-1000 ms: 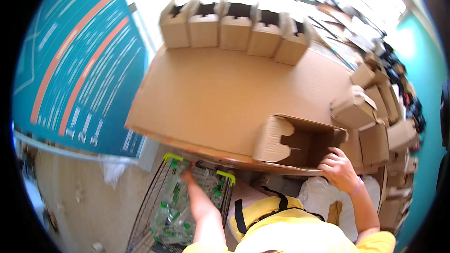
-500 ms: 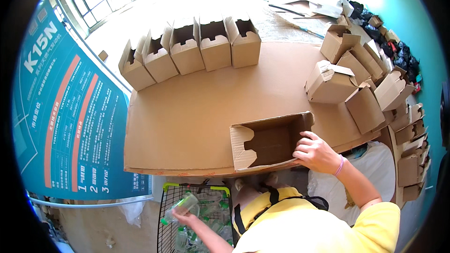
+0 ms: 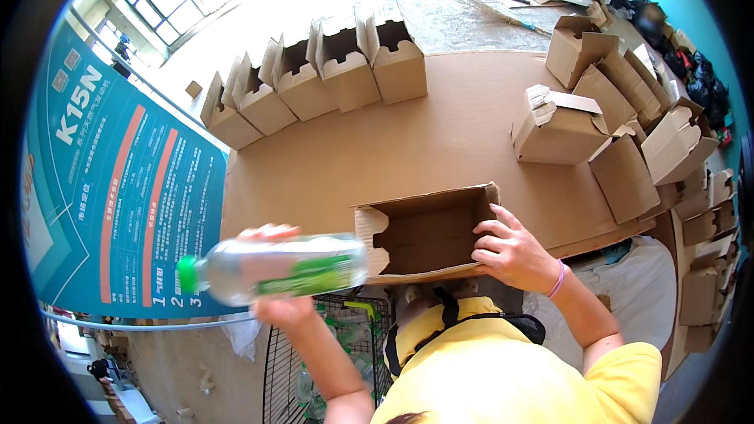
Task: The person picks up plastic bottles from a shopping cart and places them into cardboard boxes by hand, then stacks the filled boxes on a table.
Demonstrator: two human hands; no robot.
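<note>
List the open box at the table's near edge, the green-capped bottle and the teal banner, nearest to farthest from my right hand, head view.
From the right hand:
1. Open box: immediately left, touching.
2. Green-capped bottle: farther left, in the left hand.
3. Teal banner: far left, beyond the bottle.

The person's bare left hand (image 3: 284, 310) is curled in a grip, its bare forearm (image 3: 328, 365) slanting up leftward; the bare right hand (image 3: 514, 255), back upward, points bent fingers (image 3: 493, 228) leftward.
</note>
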